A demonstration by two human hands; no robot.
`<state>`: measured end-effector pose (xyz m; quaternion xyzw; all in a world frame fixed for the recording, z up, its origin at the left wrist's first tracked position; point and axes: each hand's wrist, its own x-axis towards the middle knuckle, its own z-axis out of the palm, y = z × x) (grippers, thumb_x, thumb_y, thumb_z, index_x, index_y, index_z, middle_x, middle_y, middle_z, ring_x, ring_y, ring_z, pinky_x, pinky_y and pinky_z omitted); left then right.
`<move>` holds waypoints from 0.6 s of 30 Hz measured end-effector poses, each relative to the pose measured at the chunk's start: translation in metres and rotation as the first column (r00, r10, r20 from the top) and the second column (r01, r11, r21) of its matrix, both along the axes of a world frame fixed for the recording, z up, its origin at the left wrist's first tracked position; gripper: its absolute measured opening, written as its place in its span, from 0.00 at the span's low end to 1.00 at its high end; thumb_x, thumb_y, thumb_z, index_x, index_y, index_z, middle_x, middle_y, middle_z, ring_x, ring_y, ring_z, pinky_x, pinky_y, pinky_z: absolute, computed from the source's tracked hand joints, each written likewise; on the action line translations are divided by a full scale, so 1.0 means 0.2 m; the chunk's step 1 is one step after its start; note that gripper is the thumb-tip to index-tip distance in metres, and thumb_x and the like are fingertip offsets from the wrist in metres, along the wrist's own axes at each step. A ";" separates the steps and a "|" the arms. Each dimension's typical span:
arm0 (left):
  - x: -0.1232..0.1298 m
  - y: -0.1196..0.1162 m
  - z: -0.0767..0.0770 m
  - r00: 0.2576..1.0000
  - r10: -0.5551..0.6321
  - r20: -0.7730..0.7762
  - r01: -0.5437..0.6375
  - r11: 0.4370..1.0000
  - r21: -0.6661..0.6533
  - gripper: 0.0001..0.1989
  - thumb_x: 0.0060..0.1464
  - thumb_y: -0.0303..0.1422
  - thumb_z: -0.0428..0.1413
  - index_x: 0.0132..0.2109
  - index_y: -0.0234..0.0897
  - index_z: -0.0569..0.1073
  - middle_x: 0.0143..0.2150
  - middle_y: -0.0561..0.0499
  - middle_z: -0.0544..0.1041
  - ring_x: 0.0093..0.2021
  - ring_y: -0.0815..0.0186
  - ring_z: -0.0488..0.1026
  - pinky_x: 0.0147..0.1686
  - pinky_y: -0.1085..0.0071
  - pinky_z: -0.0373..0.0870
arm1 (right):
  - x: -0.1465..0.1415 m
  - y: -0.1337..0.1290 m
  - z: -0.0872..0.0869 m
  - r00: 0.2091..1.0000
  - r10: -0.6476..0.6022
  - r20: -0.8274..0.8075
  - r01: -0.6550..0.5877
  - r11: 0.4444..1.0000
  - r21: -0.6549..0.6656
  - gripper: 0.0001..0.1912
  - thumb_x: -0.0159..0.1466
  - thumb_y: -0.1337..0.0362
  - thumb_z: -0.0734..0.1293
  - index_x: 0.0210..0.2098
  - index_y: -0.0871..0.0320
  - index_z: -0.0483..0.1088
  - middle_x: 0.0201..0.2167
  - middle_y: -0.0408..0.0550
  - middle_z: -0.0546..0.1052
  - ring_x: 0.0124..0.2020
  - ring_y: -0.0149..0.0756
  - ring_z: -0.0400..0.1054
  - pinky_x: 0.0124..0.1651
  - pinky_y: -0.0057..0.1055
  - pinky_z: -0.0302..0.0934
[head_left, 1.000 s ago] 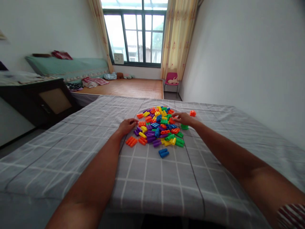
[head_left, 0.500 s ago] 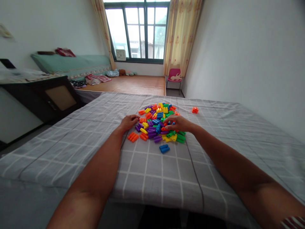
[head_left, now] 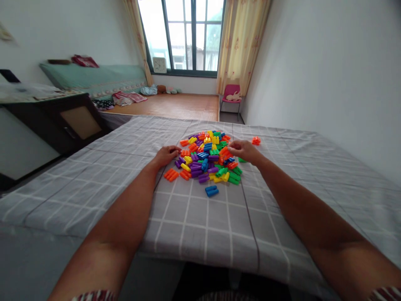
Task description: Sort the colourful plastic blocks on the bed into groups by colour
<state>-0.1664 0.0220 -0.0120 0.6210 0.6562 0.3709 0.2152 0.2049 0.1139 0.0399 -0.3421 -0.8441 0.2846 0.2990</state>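
A heap of colourful plastic tube-shaped building blocks (head_left: 196, 167) lies on the grey checked cloth in front of me. My right hand (head_left: 244, 151) is at the heap's right side, thumb and fingers pinched on the end of an orange block (head_left: 224, 153). At the left edge rests my left hand (head_left: 167, 155), its fingers curled together near another orange block (head_left: 185, 153); whatever is between its fingertips is too small to make out. A blue block (head_left: 212, 191) lies apart on the near side. Beyond my right hand sits a separate orange piece (head_left: 256, 141).
The grey checked cloth (head_left: 200, 225) covers the surface, with its edge close to me. A dark cabinet (head_left: 78, 121) stands at the left, a white wall (head_left: 328, 75) at the right. Farther off are a wooden platform (head_left: 184, 106) and a pink chair (head_left: 231, 94).
My right hand has moved from over the heap to its right side and now grips an orange block. The left hand stays at the left edge. The view has tilted slightly down.
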 end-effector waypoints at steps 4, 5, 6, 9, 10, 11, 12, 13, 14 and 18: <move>0.01 -0.01 0.02 0.999 0.017 -0.029 -0.017 1.000 0.008 0.21 0.47 0.41 0.53 0.44 0.34 0.79 0.39 0.48 0.82 0.39 0.62 0.77 0.40 0.69 0.72 | 0.20 0.19 -0.06 0.951 -0.257 -0.171 0.210 0.945 -0.252 0.20 0.59 0.52 0.68 0.45 0.59 0.70 0.29 0.49 0.78 0.27 0.33 0.73 0.30 0.30 0.69; 0.01 -0.01 0.02 0.999 0.017 -0.042 -0.017 1.000 0.012 0.21 0.47 0.40 0.53 0.44 0.35 0.79 0.39 0.48 0.82 0.39 0.62 0.77 0.41 0.70 0.72 | 0.26 0.23 -0.08 0.933 -0.323 -0.160 0.268 0.918 -0.292 0.20 0.59 0.53 0.68 0.45 0.59 0.70 0.29 0.50 0.78 0.26 0.34 0.73 0.31 0.30 0.70; 0.00 -0.01 0.02 0.998 0.016 -0.053 -0.015 1.000 0.016 0.20 0.47 0.40 0.53 0.44 0.35 0.79 0.39 0.48 0.82 0.39 0.62 0.77 0.41 0.70 0.72 | 0.31 0.27 -0.11 0.918 -0.375 -0.126 0.318 0.888 -0.331 0.19 0.59 0.54 0.68 0.44 0.60 0.70 0.29 0.50 0.78 0.26 0.34 0.74 0.31 0.31 0.70; -0.01 0.00 0.01 0.998 0.011 -0.062 -0.010 1.000 0.016 0.20 0.47 0.41 0.52 0.44 0.36 0.79 0.38 0.49 0.82 0.39 0.62 0.77 0.40 0.70 0.72 | 0.43 0.34 -0.16 0.910 -0.396 0.122 0.409 0.815 -0.411 0.14 0.59 0.55 0.69 0.37 0.61 0.72 0.25 0.53 0.78 0.23 0.36 0.74 0.29 0.33 0.71; -0.01 0.00 0.01 0.998 0.010 -0.059 -0.009 1.000 0.011 0.21 0.48 0.41 0.52 0.45 0.36 0.79 0.38 0.49 0.82 0.39 0.62 0.77 0.40 0.70 0.72 | 0.45 0.35 -0.17 0.902 -0.370 0.222 0.430 0.811 -0.396 0.14 0.60 0.55 0.69 0.34 0.61 0.73 0.24 0.53 0.78 0.22 0.36 0.73 0.29 0.33 0.71; -0.02 0.00 0.01 0.998 0.008 -0.056 -0.008 1.000 0.005 0.21 0.48 0.41 0.52 0.45 0.37 0.79 0.38 0.49 0.82 0.39 0.62 0.77 0.39 0.70 0.72 | 0.47 0.36 -0.16 0.886 -0.347 0.306 0.444 0.824 -0.352 0.14 0.60 0.54 0.69 0.32 0.61 0.73 0.23 0.53 0.78 0.21 0.36 0.72 0.30 0.34 0.71; -0.02 0.00 0.01 0.998 0.007 -0.055 -0.007 1.000 0.002 0.21 0.48 0.42 0.52 0.45 0.36 0.79 0.38 0.49 0.82 0.39 0.62 0.77 0.39 0.70 0.72 | 0.49 0.37 -0.15 0.871 -0.329 0.365 0.442 0.850 -0.288 0.15 0.60 0.54 0.68 0.30 0.61 0.74 0.22 0.53 0.78 0.21 0.36 0.72 0.31 0.34 0.71; -0.01 0.00 0.01 0.998 0.006 -0.056 -0.006 1.000 0.002 0.21 0.48 0.42 0.52 0.45 0.36 0.78 0.38 0.49 0.82 0.39 0.62 0.77 0.39 0.70 0.72 | 0.50 0.38 -0.14 0.863 -0.325 0.386 0.427 0.878 -0.216 0.15 0.61 0.54 0.68 0.30 0.62 0.75 0.23 0.53 0.78 0.22 0.36 0.72 0.33 0.35 0.71; -0.01 -0.01 0.02 0.998 0.006 -0.060 -0.006 1.000 0.004 0.21 0.48 0.42 0.52 0.45 0.36 0.78 0.39 0.48 0.82 0.39 0.62 0.77 0.40 0.70 0.72 | 0.51 0.39 -0.12 0.869 -0.323 0.375 0.401 0.904 -0.150 0.15 0.61 0.54 0.68 0.31 0.61 0.76 0.25 0.53 0.79 0.24 0.36 0.73 0.36 0.36 0.71; 0.01 -0.03 0.05 0.997 0.009 -0.079 -0.008 1.000 0.011 0.22 0.48 0.43 0.53 0.45 0.34 0.79 0.39 0.48 0.82 0.39 0.61 0.77 0.41 0.70 0.72 | 0.52 0.36 -0.09 0.955 -0.119 0.273 0.161 0.978 -0.135 0.20 0.55 0.59 0.73 0.46 0.57 0.76 0.47 0.53 0.78 0.40 0.41 0.74 0.46 0.37 0.69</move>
